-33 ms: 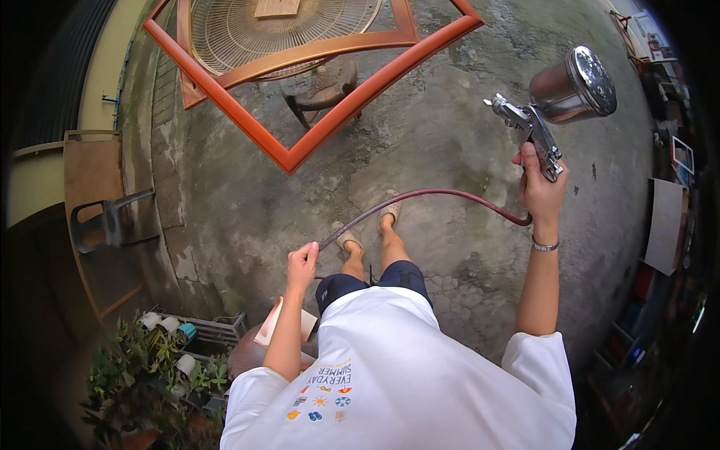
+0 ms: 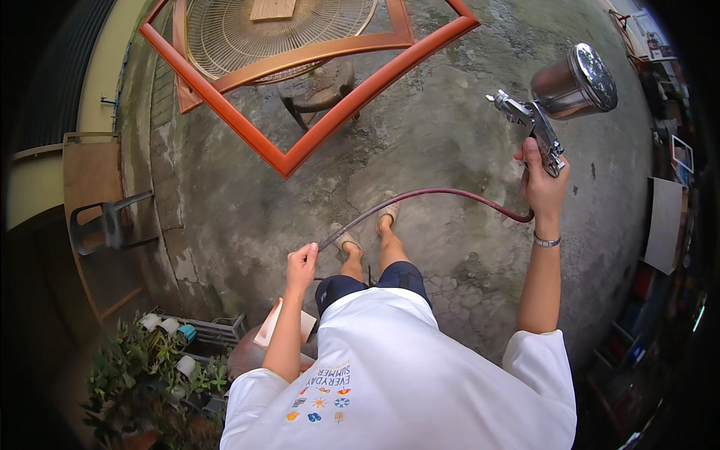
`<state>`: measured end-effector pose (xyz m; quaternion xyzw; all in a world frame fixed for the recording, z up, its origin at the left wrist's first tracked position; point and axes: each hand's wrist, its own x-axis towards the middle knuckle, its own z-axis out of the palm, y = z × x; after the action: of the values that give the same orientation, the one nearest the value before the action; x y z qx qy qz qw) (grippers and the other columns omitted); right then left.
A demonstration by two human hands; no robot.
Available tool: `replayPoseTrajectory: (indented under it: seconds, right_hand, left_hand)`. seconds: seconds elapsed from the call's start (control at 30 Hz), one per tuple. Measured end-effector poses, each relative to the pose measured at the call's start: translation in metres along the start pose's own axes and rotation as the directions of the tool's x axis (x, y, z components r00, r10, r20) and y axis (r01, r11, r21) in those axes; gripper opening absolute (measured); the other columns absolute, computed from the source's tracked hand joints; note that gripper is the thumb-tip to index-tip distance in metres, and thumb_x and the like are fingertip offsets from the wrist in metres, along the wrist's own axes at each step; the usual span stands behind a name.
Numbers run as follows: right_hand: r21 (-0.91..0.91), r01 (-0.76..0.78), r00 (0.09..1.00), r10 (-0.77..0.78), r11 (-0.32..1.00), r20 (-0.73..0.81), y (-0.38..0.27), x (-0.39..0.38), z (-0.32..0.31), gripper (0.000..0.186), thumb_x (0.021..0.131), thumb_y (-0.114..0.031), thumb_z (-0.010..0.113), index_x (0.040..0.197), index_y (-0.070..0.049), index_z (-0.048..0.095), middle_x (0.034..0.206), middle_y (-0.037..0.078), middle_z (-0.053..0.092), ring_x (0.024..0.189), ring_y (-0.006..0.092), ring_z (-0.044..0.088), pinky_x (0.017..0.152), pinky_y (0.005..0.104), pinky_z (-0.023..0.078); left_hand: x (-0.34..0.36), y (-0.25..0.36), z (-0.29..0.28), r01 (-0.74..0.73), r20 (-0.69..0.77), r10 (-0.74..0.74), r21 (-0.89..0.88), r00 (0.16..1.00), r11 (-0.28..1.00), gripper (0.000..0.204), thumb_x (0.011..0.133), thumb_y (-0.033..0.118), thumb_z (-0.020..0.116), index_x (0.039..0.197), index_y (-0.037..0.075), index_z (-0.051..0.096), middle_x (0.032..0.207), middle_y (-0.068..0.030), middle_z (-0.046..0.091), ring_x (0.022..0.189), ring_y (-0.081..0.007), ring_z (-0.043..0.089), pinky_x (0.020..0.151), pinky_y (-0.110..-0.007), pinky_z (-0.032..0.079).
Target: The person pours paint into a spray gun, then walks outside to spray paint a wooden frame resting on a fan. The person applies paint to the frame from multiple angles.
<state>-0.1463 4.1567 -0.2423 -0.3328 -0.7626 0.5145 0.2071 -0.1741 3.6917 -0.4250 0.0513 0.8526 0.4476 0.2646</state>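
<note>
My right hand is closed around the handle of a metal spray gun, held out at the right. A silver paint cup with a shiny lid is fixed to the gun, and the nozzle points left. From below the grip, a dark red hose arcs across to my left hand, which pinches it near my left thigh. Ahead of me, apart from both hands, is a reddish-orange frame with one corner toward me. A brown frame with a curved rail lies partly behind it.
Beneath the frames are a round wire grille bearing a wooden block, and a dark stool. At left stands a dark plastic chair by a wooden panel. Potted plants fill the lower left; a pale board leans at right.
The frames appear very slightly farther left and lower in the picture. My right hand and the spray gun sit almost the same, and both grips are unchanged.
</note>
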Motion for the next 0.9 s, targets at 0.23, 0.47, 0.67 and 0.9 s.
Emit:
replayPoseTrajectory:
  seconds: [0.23, 0.47, 0.67, 0.9]
  right_hand:
    - [-0.030, 0.074, 0.988, -0.077, 0.997, -0.137, 0.017, 0.095, -0.036, 0.033, 0.094, -0.033, 0.068, 0.085, -0.001, 0.067, 0.064, 0.000, 0.063, 0.040, 0.0045, 0.044, 0.037, 0.0229, 0.030]
    - [-0.232, 0.184, 0.917, -0.252, 0.955, -0.309, -0.004, 0.138, -0.069, 0.037, 0.095, -0.036, 0.065, 0.084, 0.000, 0.069, 0.070, 0.004, 0.068, 0.038, 0.0055, 0.046, 0.037, 0.0234, 0.033]
    - [-0.061, 0.081, 0.993, -0.085, 0.995, -0.080, -0.017, 0.077, -0.067, 0.032, 0.094, -0.030, 0.068, 0.094, 0.001, 0.068, 0.066, 0.002, 0.064, 0.040, 0.0043, 0.046, 0.036, 0.0227, 0.033]
    - [0.012, 0.058, 0.971, -0.060, 0.998, 0.232, -0.042, 0.032, -0.051, 0.032, 0.093, -0.027, 0.070, 0.101, 0.004, 0.067, 0.071, 0.003, 0.065, 0.056, 0.0050, 0.051, 0.055, 0.0232, 0.042]
  left_hand:
    - [0.030, 0.034, 0.035, -0.027, 0.036, 0.026, 0.026, 0.999, 0.999, 0.048, 0.101, 0.033, 0.050, 0.066, 0.002, 0.054, 0.053, -0.0030, 0.039, 0.053, -0.0099, 0.041, 0.051, -0.030, 0.034]
    - [0.040, 0.056, 0.058, -0.025, 0.080, 0.026, -0.015, 0.996, 1.000, 0.049, 0.102, 0.034, 0.049, 0.065, 0.001, 0.054, 0.053, -0.0019, 0.040, 0.053, -0.0099, 0.040, 0.051, -0.030, 0.034]
    - [0.042, 0.045, 0.060, 0.006, 0.036, -0.007, 0.014, 0.999, 1.000, 0.050, 0.101, 0.033, 0.051, 0.063, 0.001, 0.054, 0.051, -0.0018, 0.041, 0.052, -0.0095, 0.041, 0.051, -0.030, 0.034]
    - [0.046, 0.035, 0.039, 0.024, 0.019, -0.025, 0.051, 1.000, 0.998, 0.048, 0.100, 0.031, 0.053, 0.064, 0.000, 0.053, 0.051, -0.0038, 0.040, 0.052, -0.0094, 0.041, 0.050, -0.031, 0.035]
